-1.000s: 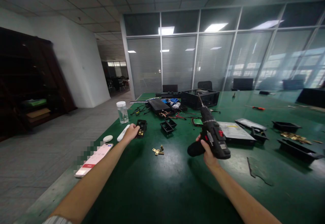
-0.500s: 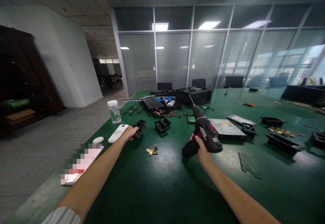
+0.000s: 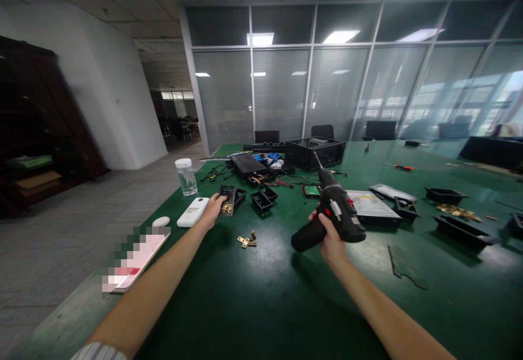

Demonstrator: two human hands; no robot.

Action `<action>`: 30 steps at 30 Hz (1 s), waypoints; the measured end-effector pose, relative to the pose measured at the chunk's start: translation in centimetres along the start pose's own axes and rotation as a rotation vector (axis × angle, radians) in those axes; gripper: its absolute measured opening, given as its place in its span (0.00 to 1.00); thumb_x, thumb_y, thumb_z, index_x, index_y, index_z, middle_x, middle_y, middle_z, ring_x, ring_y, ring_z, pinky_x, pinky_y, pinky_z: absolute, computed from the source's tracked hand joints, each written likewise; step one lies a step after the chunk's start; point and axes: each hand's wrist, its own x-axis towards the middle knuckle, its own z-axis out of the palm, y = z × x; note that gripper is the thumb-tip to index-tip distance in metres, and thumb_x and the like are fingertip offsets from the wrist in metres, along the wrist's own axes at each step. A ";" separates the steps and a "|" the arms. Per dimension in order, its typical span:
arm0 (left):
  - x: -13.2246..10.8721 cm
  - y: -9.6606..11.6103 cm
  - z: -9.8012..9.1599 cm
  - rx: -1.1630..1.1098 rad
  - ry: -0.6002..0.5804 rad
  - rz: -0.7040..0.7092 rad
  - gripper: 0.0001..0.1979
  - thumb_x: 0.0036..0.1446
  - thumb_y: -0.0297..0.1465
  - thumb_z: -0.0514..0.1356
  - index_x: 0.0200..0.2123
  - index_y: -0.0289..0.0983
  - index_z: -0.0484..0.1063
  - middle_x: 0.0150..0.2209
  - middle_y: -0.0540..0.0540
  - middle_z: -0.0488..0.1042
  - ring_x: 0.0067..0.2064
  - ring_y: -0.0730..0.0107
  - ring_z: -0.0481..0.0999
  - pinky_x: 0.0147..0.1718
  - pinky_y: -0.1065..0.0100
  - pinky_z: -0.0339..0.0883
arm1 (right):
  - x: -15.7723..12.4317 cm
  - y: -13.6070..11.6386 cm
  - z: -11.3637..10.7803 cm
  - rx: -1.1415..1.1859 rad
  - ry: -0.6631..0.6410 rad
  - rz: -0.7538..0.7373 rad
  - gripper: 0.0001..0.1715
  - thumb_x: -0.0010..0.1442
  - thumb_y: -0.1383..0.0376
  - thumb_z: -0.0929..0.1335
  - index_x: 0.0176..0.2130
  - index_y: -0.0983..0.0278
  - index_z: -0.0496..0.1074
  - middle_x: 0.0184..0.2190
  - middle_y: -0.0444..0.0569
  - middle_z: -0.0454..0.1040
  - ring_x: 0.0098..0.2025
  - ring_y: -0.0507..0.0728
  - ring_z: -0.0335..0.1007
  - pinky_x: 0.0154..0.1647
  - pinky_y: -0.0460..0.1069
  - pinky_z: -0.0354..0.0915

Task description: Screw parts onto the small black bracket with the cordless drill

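Drill [image 3: 338, 207] held in right grip [image 3: 332, 237], fingers wrapped round the handle, bit angled up, right of the small brass pile [image 3: 247, 239] on the green tabletop [image 3: 261, 300]. Left grip [image 3: 211, 211] pinched on edge of a tilted black tray [image 3: 227, 193], brass bits inside, beyond and left of the pile. White device [image 3: 193, 212] farther left of pile.

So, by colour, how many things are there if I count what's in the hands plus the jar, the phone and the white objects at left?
Mainly black: 2, the drill in the right hand and the tray in the left hand
White: 2, a rounded block and an oval object
Clear with a white lid: 1, the jar
Pinkish: 1, the phone
Total: 6
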 end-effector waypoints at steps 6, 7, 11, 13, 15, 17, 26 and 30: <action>-4.0 2.3 -1.5 -0.410 -0.127 -0.062 0.16 0.48 0.36 0.59 0.39 0.34 0.63 0.30 0.43 0.73 0.26 0.66 0.74 0.25 0.63 0.69 | 0.0 -1.1 0.8 0.185 0.019 -0.021 0.23 0.49 0.63 0.69 0.46 0.57 0.64 0.43 0.44 0.68 0.44 0.58 0.68 0.45 0.56 0.65; -4.6 2.6 -1.7 -0.445 -0.142 -0.069 0.17 0.49 0.39 0.57 0.39 0.33 0.64 0.31 0.42 0.73 0.27 0.65 0.75 0.26 0.63 0.69 | 0.0 -1.1 0.7 0.163 0.001 -0.024 0.24 0.49 0.63 0.69 0.47 0.57 0.63 0.44 0.45 0.68 0.43 0.58 0.68 0.45 0.57 0.64; -6.0 2.8 -1.9 -0.548 -0.097 -0.125 0.23 0.52 0.45 0.52 0.39 0.29 0.67 0.29 0.40 0.73 0.28 0.63 0.75 0.27 0.62 0.70 | 0.1 -0.7 -0.3 -0.035 -0.131 -0.019 0.24 0.50 0.62 0.69 0.48 0.60 0.64 0.33 0.46 0.73 0.35 0.57 0.69 0.40 0.55 0.65; -6.3 2.4 -1.9 -0.586 -0.100 -0.133 0.22 0.52 0.43 0.54 0.42 0.30 0.66 0.30 0.40 0.73 0.30 0.62 0.75 0.29 0.62 0.70 | -0.2 -0.4 -0.5 -0.118 -0.185 -0.073 0.23 0.49 0.62 0.69 0.47 0.60 0.65 0.32 0.45 0.72 0.30 0.54 0.67 0.36 0.53 0.64; -6.5 1.8 -2.1 -0.625 -0.120 -0.123 0.21 0.51 0.39 0.56 0.46 0.33 0.63 0.32 0.41 0.74 0.32 0.62 0.75 0.31 0.61 0.70 | -0.9 -0.3 -0.1 -0.144 -0.244 -0.084 0.22 0.50 0.61 0.68 0.47 0.59 0.65 0.33 0.45 0.71 0.27 0.53 0.65 0.32 0.51 0.63; -6.6 1.0 -2.3 -0.657 -0.145 -0.123 0.21 0.51 0.34 0.57 0.48 0.35 0.61 0.35 0.42 0.74 0.34 0.62 0.75 0.33 0.60 0.69 | -1.7 -0.4 0.6 -0.160 -0.335 -0.024 0.20 0.52 0.61 0.67 0.46 0.60 0.65 0.27 0.44 0.70 0.26 0.53 0.63 0.30 0.51 0.61; -6.9 -1.4 -3.0 -0.657 -0.056 -0.336 0.22 0.49 0.44 0.55 0.41 0.33 0.66 0.28 0.43 0.73 0.30 0.58 0.75 0.28 0.58 0.69 | -3.5 -2.8 2.3 -0.226 -0.658 0.204 0.24 0.53 0.58 0.65 0.48 0.64 0.62 0.21 0.45 0.66 0.26 0.55 0.62 0.27 0.50 0.58; -7.0 -1.5 -3.1 -0.639 -0.071 -0.377 0.29 0.46 0.52 0.51 0.38 0.32 0.68 0.27 0.41 0.73 0.29 0.58 0.75 0.27 0.59 0.69 | -3.2 -3.2 2.8 -0.321 -0.780 0.237 0.21 0.53 0.60 0.65 0.46 0.65 0.65 0.23 0.46 0.67 0.27 0.55 0.62 0.29 0.49 0.58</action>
